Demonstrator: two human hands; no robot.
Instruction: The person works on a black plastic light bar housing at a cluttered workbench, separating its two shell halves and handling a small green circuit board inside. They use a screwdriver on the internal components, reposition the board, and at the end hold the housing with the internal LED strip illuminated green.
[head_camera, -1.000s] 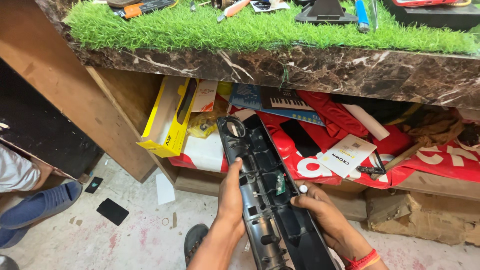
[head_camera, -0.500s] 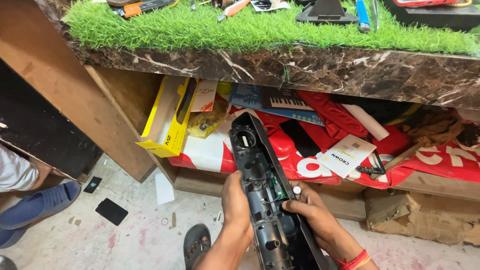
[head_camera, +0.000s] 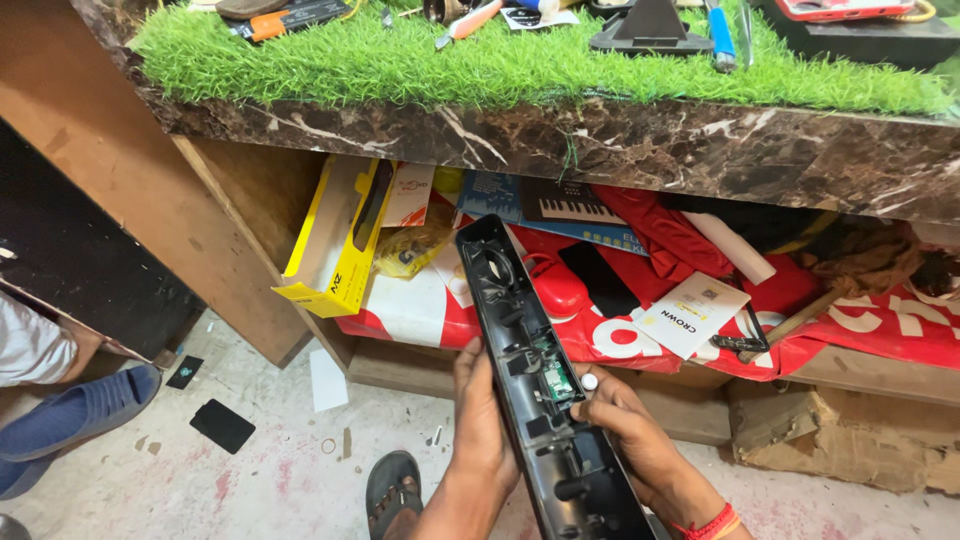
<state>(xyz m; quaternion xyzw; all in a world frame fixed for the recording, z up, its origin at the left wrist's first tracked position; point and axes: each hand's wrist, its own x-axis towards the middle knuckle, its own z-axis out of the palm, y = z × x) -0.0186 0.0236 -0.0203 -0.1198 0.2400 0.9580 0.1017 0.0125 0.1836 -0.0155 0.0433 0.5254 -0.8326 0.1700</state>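
Note:
A long black plastic housing, open side up, runs from the bottom centre up toward the shelf. Inside it sits a small green circuit board. My left hand grips the housing's left edge. My right hand holds its right edge beside the board, with a small white part at the fingertips.
A marble-edged bench topped with green turf carries tools. The shelf below holds a yellow box, red fabric, a keyboard box and a white leaflet. A cardboard box sits right. Sandals and another person's blue shoe are on the floor.
The housing has tilted slightly, its top end moving left and up. My right fingers have shifted up next to the circuit board.

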